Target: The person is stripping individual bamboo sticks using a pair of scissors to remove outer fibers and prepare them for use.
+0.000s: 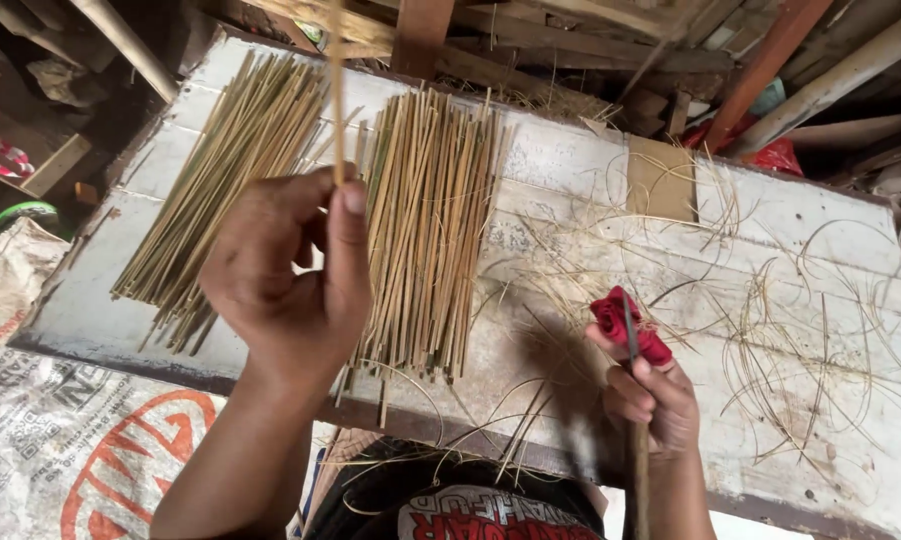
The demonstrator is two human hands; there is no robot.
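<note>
My left hand point(290, 275) is raised over the white board and pinches one thin bamboo stick point(337, 90) that stands upright between thumb and fingers. My right hand point(650, 395) grips a knife by its wooden handle point(638, 470), the dark blade point(630, 335) pointing up; red cloth point(625, 322) is wrapped around the forefinger beside the blade. Two piles of split bamboo sticks lie on the board: one slanted at the left point(225, 180), one straight in the middle point(430, 230), just behind my left hand.
The worn white plank table point(800, 220) carries curled bamboo shavings point(800, 350) on its right half. A printed sack point(60, 430) lies at the lower left. Timber and poles point(770, 70) are stacked behind the table.
</note>
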